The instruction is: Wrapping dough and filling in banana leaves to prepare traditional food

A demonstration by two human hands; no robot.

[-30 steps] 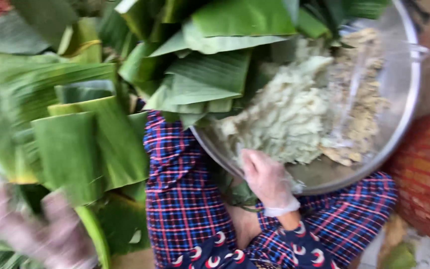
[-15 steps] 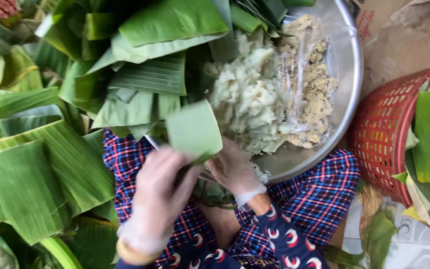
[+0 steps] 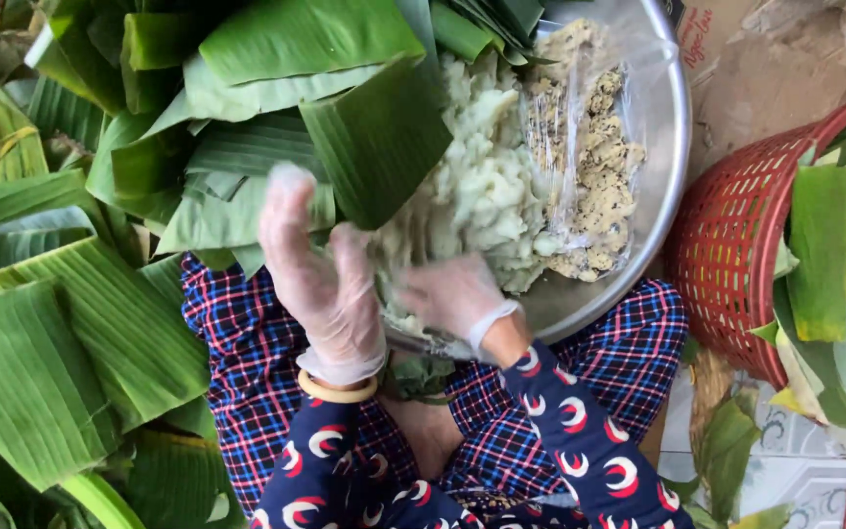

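Leaf-strewn floor; left hand [image 3: 320, 279] grip grasping banana leaf [image 3: 379, 142]; right hand [image 3: 452, 294] grip unclear, at dough [image 3: 487, 191].

Clear thin gloves cover left hand [image 3: 320, 279] and right hand [image 3: 452, 294]; navy crescent-print sleeves; cream bangle [image 3: 337, 392]; plaid trousers [image 3: 237, 343].

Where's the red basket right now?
In the head view, the red basket stands at the right edge, just right of the metal bowl, with green leaf pieces in it.
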